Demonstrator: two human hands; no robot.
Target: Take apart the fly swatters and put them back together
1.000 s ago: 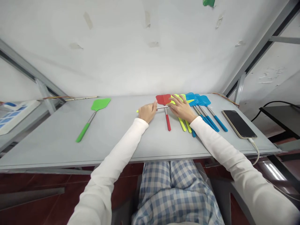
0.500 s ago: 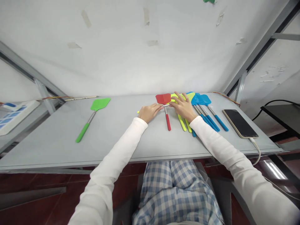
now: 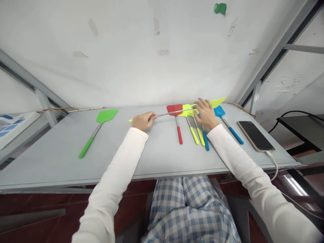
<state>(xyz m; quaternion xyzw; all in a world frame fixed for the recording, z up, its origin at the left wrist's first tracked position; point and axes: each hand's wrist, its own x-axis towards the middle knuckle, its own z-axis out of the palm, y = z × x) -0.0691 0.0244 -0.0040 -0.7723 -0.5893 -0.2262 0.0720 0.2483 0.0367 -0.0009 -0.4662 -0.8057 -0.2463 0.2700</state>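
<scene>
Above the table (image 3: 152, 158), both hands (image 3: 142, 120) spread along yellow swatter (image 3: 177, 112).

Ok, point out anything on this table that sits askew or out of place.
One yellow swatter lies crosswise over the row of swatters, its shaft pulled long between the left hand and the right hand. A green swatter lies alone on the table, far left of the row.

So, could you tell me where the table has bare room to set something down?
Free: between the green swatter and the left hand, and the table's near edge. Crowded: swatters from the red one to the phone.
</scene>
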